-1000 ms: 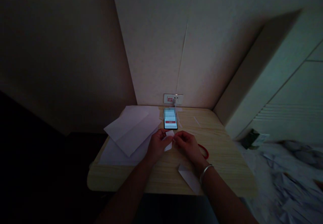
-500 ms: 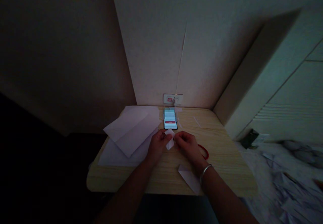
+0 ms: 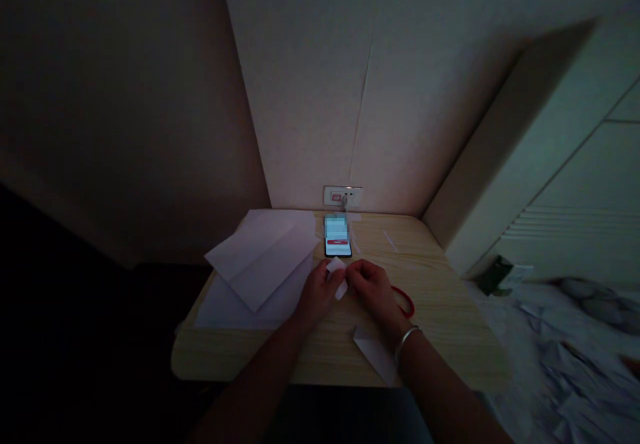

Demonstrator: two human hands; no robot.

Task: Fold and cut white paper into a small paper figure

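A small folded piece of white paper is pinched in my left hand, thumb across its front. My right hand is closed at the paper's right edge, fingertips pressed together on it. Just beyond the hands lies a phone with its screen lit. Partly hidden by my right hand, a red loop handle shows on the table. Near my right wrist, which wears a silver bangle, rests another folded strip of white paper.
White paper sheets overlap on the left of the wooden table. Thin paper strips lie toward the back. A wall socket with a plug sits behind the phone. Crumpled whitish material lies at the lower right.
My left thumb has shifted slightly right and down over the folded paper, which is tilted a little differently and more covered. My right hand has barely moved.
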